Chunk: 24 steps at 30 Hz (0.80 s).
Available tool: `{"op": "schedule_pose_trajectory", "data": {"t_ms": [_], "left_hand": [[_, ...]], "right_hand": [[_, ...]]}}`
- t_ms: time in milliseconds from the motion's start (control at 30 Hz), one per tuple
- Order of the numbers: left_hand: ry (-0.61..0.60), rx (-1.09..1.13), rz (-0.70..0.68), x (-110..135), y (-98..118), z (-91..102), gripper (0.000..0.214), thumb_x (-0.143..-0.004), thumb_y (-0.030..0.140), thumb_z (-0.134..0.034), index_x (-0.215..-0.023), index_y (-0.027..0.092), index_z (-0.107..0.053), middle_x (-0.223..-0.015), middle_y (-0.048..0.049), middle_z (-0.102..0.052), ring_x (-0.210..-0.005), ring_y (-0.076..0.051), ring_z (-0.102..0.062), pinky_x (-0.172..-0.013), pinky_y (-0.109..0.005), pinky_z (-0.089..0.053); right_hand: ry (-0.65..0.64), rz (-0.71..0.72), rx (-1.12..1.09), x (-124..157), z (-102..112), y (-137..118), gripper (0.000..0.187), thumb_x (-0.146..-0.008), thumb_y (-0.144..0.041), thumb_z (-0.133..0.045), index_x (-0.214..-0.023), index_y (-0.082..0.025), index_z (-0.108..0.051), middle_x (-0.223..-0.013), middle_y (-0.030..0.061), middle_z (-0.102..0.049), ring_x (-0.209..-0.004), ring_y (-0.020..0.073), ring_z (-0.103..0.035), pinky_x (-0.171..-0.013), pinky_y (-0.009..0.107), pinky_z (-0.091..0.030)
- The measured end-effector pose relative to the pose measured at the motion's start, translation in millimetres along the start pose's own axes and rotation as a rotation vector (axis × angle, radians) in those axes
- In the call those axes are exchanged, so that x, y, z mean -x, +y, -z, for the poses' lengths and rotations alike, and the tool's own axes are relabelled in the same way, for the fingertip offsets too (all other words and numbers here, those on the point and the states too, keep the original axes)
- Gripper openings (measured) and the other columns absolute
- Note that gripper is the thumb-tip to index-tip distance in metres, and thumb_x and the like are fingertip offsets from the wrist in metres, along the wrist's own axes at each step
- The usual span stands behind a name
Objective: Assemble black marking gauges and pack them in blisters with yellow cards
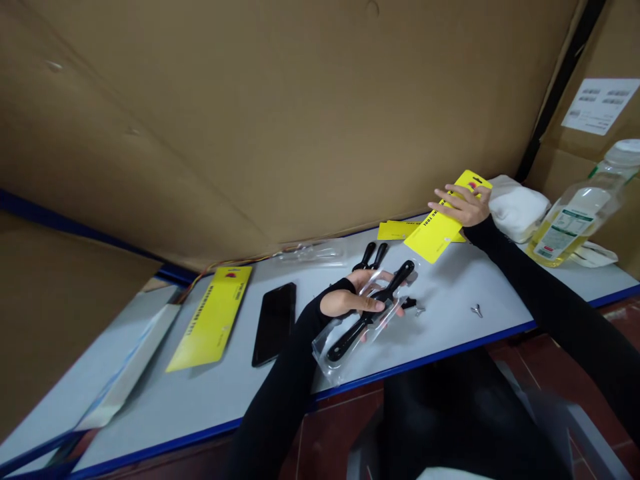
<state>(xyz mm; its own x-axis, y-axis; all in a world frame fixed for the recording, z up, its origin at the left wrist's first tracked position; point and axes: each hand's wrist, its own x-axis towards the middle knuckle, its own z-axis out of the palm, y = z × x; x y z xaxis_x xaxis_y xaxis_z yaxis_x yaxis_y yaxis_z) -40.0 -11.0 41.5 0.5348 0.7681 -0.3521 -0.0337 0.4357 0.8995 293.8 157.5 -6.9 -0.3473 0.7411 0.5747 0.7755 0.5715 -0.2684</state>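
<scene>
My left hand (367,297) is closed around a clear plastic blister shell (327,363). A black two-handled tool, which looks like a spokeshave (345,340), lies in that shell at a slant, with the thumb pressed over its middle. Farther right, my right hand (465,207) grips a yellow backing card (433,237) near its hanging hole, fingers stretched across the printed face. The card is tilted above other yellow cards (395,231). Behind my left hand, black handles (375,253) of another tool show; the rest of it is hidden.
Small metal wing screws (477,311) lie near the front edge. To the left are a black phone (275,323) and another yellow card (213,320). Empty clear shells (320,253) lie at the back. A bottle of yellow liquid (565,230) and a white cloth (517,207) stand right.
</scene>
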Motion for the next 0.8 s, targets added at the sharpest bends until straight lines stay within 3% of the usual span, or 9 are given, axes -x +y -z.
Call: {"op": "schedule_pose_trajectory", "data": {"t_ms": [133,233,333,500,700,800], "left_hand": [[-0.008,-0.065,-0.006,0.2,-2.0,1.2,0.051,-0.062,0.022,-0.088,-0.11,0.011,-0.076,-0.084,-0.0178,-0.078,-0.054,-0.028,-0.07,-0.049,-0.04,-0.06],[0.018,-0.046,-0.041,-0.3,-9.4,0.3,0.052,-0.061,0.023,-0.089,-0.11,0.013,-0.076,-0.079,-0.0159,-0.078,-0.053,-0.027,-0.069,-0.049,-0.041,-0.06],[0.08,-0.033,-0.09,-1.7,-17.6,-0.3,0.052,-0.058,0.023,-0.09,-0.108,0.016,-0.076,-0.075,-0.0131,-0.078,-0.053,-0.027,-0.069,-0.051,-0.043,-0.061],[0.074,-0.012,-0.091,-7.0,-26.3,1.2,0.055,-0.058,0.021,-0.09,-0.11,0.015,-0.074,-0.08,-0.0144,-0.079,-0.057,-0.031,-0.073,-0.054,-0.045,-0.063],[-0.012,0.069,-0.063,-19.3,-26.1,3.2,0.07,-0.056,0.016,-0.096,-0.123,0.02,-0.074,-0.09,-0.0188,-0.081,-0.061,-0.033,-0.074,-0.055,-0.05,-0.065],[-0.043,0.081,-0.064,-22.1,-20.7,7.3,0.072,-0.059,0.015,-0.093,-0.128,0.019,-0.072,-0.096,-0.0199,-0.082,-0.068,-0.035,-0.076,-0.059,-0.049,-0.066]], "right_hand": [[0.024,-0.078,-0.004,-2.5,5.1,-6.0,0.034,-0.113,-0.04,-0.041,-0.128,-0.034,-0.071,-0.148,-0.0022,-0.068,-0.15,0.0275,-0.045,-0.117,0.06,-0.016],[-0.028,-0.108,0.006,-1.4,6.3,-21.3,0.038,-0.113,-0.042,-0.038,-0.127,-0.039,-0.072,-0.147,-0.0032,-0.068,-0.151,0.0319,-0.047,-0.116,0.064,-0.023],[-0.086,-0.09,0.005,-0.9,3.5,-33.8,0.04,-0.112,-0.043,-0.037,-0.131,-0.04,-0.072,-0.148,-0.0025,-0.068,-0.153,0.0332,-0.046,-0.117,0.066,-0.026],[-0.092,-0.046,0.042,1.1,-2.8,-39.8,0.038,-0.113,-0.04,-0.038,-0.134,-0.043,-0.069,-0.152,-0.0052,-0.064,-0.153,0.0311,-0.046,-0.114,0.066,-0.031],[-0.049,0.236,0.058,25.5,-30.8,-79.3,0.036,-0.109,-0.024,-0.051,-0.133,-0.041,-0.07,-0.149,-0.0048,-0.066,-0.147,0.0246,-0.054,-0.103,0.048,-0.042],[-0.049,0.252,0.062,33.0,-38.5,-93.4,0.044,-0.109,-0.017,-0.046,-0.143,-0.037,-0.065,-0.152,-0.004,-0.064,-0.148,0.02,-0.054,-0.11,0.047,-0.04]]}}
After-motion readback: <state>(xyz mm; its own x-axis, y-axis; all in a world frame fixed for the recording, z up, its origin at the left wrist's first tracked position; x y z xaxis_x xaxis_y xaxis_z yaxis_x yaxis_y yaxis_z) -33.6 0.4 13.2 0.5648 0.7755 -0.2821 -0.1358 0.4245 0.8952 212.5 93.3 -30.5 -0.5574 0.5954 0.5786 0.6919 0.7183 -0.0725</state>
